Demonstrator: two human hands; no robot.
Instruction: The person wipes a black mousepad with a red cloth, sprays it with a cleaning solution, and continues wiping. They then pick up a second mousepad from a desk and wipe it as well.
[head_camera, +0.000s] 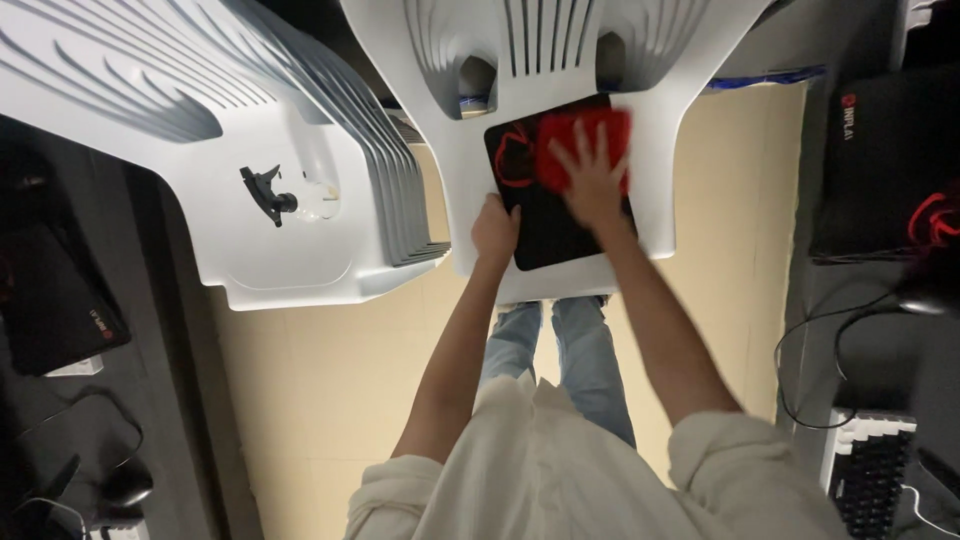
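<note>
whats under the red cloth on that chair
A black mat on the white chair seat. The right hand presses the red cloth onto it; the mat's covered part is hidden.

Dim room, dark edges, motion-blurred red cloth (585, 140).

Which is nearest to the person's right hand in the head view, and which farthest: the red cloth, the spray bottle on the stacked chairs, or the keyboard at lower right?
From the right hand:
1. Red cloth, directly under the palm, on the black mouse pad.
2. Spray bottle, to the left, lying on the stacked white chairs.
3. Keyboard, far lower right on the desk.
</note>
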